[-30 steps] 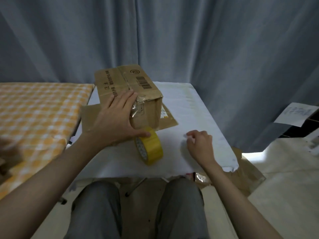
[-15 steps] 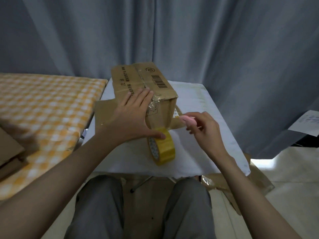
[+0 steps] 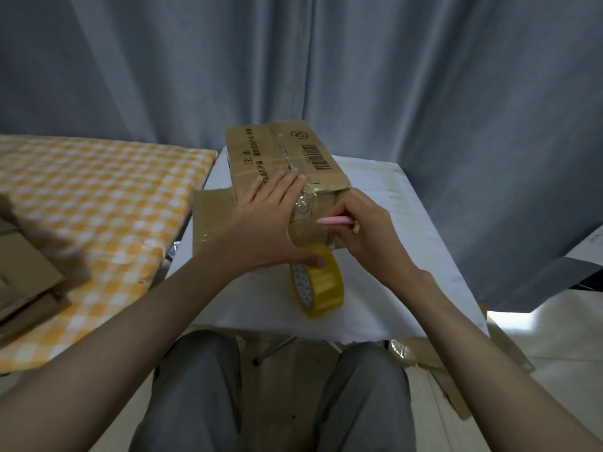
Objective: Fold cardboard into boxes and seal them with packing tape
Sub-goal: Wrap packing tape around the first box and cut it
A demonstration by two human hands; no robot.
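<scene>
Box: closed cardboard box [image 3: 287, 164] lies on the white tabletop [image 3: 385, 256], long side running away from the person, its near end facing the hands; shiny tape crosses that near end and the top seam.
Box underlay: a flattened cardboard sheet [image 3: 212, 216] lies under and to the left of the box.
Left hand: left hand [image 3: 270, 220] lies flat on the box's near left top edge, fingers spread over the printed side, thumb reaching down to touch the top of the tape roll; its grip is released, pressing rather than holding.
Tape roll: yellow tape roll [image 3: 321, 282] stands on edge on the tabletop, just in front of the box's near end, under the left thumb.
Right hand: right hand [image 3: 365, 230] is at the box's near right corner, its grip clenched around a slim pink cutter [image 3: 332, 220] whose tip points left across the taped end face.
Left of tabletop: orange checked cloth [image 3: 98, 197], with blurred cardboard pieces [image 3: 26, 282] on it.
Background: grey curtain [image 3: 326, 66].
</scene>
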